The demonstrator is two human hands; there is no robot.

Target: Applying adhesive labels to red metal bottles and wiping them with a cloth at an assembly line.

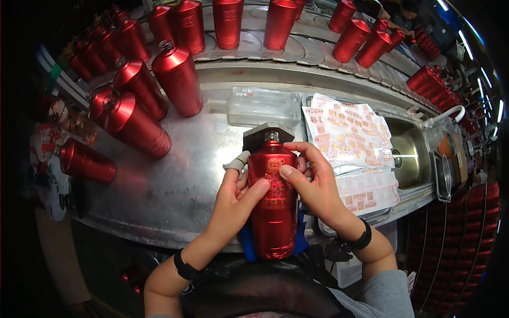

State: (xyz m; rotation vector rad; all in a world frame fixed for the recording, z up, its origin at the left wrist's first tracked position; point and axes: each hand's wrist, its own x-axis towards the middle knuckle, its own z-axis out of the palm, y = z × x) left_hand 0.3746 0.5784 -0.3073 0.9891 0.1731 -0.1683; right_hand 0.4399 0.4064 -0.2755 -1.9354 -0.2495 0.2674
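Note:
A shiny red bottle with gold print leans toward me at the table's front edge, its clear glass neck pointing away. My left hand grips its left side, thumb on the front and a grey cover on one fingertip. From the other side my right hand closes on the bottle's shoulder, with the thumb pressed against the printed front. Some fingertips are hidden behind the bottle. Below it lies a blue cloth, and a dark angular block sits behind the neck.
Printed sheets lie on a tray at my right, beside a metal sink. A clear glass bottle rests on its side. Several red bottles stand at left; more ride the conveyor behind. One person is at the far right.

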